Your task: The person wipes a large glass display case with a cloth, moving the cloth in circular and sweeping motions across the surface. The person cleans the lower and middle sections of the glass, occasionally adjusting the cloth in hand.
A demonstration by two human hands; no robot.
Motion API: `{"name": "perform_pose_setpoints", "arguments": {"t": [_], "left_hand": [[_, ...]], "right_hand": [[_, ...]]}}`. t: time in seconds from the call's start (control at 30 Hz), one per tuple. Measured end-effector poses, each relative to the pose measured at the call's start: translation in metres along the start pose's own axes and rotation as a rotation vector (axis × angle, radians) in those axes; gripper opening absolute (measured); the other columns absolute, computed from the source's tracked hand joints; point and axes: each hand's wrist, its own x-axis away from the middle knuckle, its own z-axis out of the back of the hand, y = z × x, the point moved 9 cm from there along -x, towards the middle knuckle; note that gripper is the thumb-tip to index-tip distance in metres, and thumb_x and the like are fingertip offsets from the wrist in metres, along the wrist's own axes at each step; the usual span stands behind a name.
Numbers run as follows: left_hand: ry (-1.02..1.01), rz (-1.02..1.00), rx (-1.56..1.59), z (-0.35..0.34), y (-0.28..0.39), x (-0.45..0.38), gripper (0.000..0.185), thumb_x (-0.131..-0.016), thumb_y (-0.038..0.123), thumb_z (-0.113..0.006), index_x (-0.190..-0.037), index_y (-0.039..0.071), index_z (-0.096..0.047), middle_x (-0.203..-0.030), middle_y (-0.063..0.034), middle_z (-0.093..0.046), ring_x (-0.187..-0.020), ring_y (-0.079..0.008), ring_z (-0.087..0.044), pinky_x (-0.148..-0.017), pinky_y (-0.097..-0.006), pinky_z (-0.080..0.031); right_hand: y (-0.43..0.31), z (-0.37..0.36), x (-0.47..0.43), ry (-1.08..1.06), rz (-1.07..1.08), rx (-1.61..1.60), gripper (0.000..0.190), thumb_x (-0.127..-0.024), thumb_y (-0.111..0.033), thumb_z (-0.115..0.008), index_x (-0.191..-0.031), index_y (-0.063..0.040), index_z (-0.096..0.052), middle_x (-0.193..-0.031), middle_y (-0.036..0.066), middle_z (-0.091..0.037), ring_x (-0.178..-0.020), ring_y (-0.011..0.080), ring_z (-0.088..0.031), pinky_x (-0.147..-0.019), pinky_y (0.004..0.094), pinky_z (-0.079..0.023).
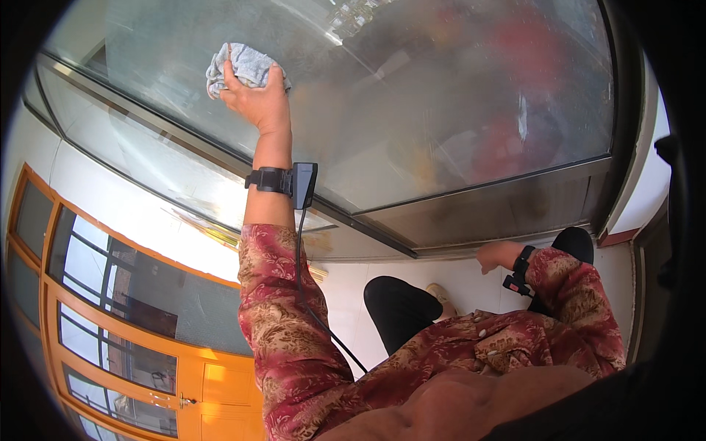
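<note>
A crumpled light grey cloth point(251, 65) is gripped in my left hand point(256, 102), the arm stretched far out. It lies against a large, smeared glass pane point(386, 127) in a dark metal frame. The fingers beyond the cloth are partly hidden. My right hand point(492, 256) hangs low near my knee, close to the lower panel point(485, 212) of the glazed partition. I see nothing in that hand, but its fingers are too small and turned away to tell how they are held. Blurred red and yellow shapes show in the glass.
To the left stands an orange wooden door point(220, 386) with glass panes and a metal handle. A metal frame rail point(160, 129) runs along the glazing. Below are pale floor tiles point(353, 292). A cable point(300, 275) runs from the device on my left wrist along the sleeve.
</note>
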Motion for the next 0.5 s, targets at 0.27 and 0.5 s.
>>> {"name": "perform_pose_setpoints", "arguments": {"t": [0.27, 0.5], "left_hand": [[0.140, -0.571, 0.041, -0.031, 0.185, 0.013, 0.074, -0.073, 0.028, -0.080, -0.142, 0.020, -0.054, -0.140, -0.0320, -0.041, -0.128, -0.0482, -0.042, -0.106, -0.0540, -0.040], [0.017, -0.867, 0.142, -0.049, 0.309, 0.061, 0.069, -0.069, 0.029, -0.081, -0.134, 0.018, -0.063, -0.142, -0.0220, -0.048, -0.136, -0.0439, -0.040, -0.111, -0.0577, -0.034]], "right_hand": [[0.002, 0.023, 0.006, 0.147, 0.024, -0.017, 0.029, -0.073, -0.026, -0.072, -0.083, 0.001, -0.076, -0.084, 0.021, -0.072, -0.082, 0.0412, -0.069, -0.076, 0.0507, -0.053], [-0.013, 0.048, 0.023, 0.114, -0.012, 0.020, 0.029, -0.074, -0.025, -0.072, -0.087, 0.000, -0.077, -0.091, 0.021, -0.073, -0.088, 0.0401, -0.070, -0.081, 0.0492, -0.055]]}}
